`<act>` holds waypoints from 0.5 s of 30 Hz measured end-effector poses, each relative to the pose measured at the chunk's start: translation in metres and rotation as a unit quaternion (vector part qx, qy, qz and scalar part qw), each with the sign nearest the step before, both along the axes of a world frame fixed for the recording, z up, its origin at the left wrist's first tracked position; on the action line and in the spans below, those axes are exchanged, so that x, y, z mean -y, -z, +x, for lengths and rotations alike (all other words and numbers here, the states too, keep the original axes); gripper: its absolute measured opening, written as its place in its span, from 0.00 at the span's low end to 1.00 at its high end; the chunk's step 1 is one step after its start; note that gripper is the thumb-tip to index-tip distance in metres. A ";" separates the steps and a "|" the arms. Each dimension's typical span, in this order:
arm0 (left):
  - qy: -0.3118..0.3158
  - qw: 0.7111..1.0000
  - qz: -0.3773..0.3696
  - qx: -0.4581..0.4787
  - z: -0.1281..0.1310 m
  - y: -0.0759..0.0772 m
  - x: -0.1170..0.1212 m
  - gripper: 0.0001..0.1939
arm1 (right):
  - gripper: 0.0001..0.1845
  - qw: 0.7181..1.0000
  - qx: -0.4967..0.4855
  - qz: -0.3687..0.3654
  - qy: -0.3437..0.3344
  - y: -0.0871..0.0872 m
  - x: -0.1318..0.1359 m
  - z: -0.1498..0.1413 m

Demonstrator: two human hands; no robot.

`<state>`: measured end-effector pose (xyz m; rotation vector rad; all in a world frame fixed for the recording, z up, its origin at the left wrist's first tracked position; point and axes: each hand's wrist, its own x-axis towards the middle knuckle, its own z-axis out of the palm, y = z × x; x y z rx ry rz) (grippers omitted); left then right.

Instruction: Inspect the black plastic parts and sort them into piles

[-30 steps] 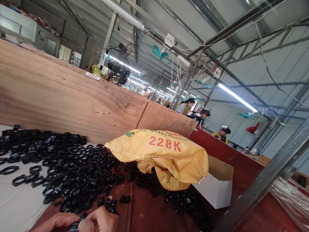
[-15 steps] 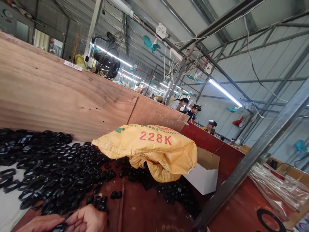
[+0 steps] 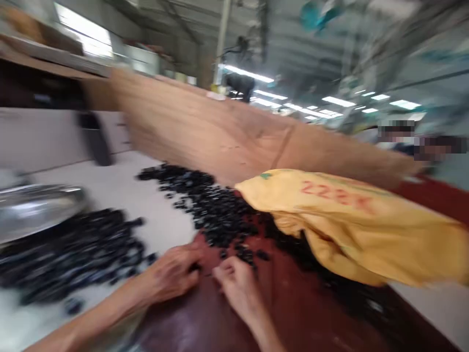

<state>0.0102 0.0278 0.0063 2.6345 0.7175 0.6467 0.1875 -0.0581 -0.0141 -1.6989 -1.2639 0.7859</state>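
Note:
My left hand is over the dark red tabletop, its fingers curled and closed on a small black part that is mostly hidden and blurred. Just to its right, apart from it, my right hand has its fingers bent and pressed together. Whatever it may hold does not show. Beyond both hands lies a heap of small black parts. A second pile of black ring-like parts lies left of my left forearm, on a white surface.
A yellow sack marked 228K lies at the right, over more black parts. Behind runs a wooden board. A shiny metal bowl stands at the far left. Blurred people are beyond the board at the right.
The view has swung left and down, so the sack appears farther right and the bowl and left pile come in. My hands, close together around a black ring before, are now apart.

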 end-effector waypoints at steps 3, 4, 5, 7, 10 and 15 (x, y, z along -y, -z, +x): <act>-0.056 0.996 0.018 -0.074 -0.047 0.015 0.001 0.09 | 0.16 0.999 0.021 -0.014 -0.028 0.010 -0.010 0.012; -0.070 0.993 0.020 -0.089 -0.059 0.016 0.003 0.09 | 0.16 0.998 0.032 -0.028 -0.040 0.012 -0.013 0.014; -0.082 0.992 0.022 -0.098 -0.069 0.015 0.005 0.08 | 0.17 0.997 0.044 -0.035 -0.048 0.012 -0.013 0.014; -0.086 0.989 0.048 -0.110 -0.082 0.010 0.007 0.09 | 0.18 0.995 0.071 -0.049 -0.047 0.008 -0.010 0.014; -0.086 0.985 0.115 -0.096 -0.084 0.004 0.003 0.10 | 0.18 0.993 0.105 -0.046 -0.009 -0.001 -0.006 0.014; -0.252 0.962 0.100 0.010 -0.028 0.018 -0.026 0.14 | 0.21 0.986 0.118 0.011 0.114 -0.004 -0.012 0.025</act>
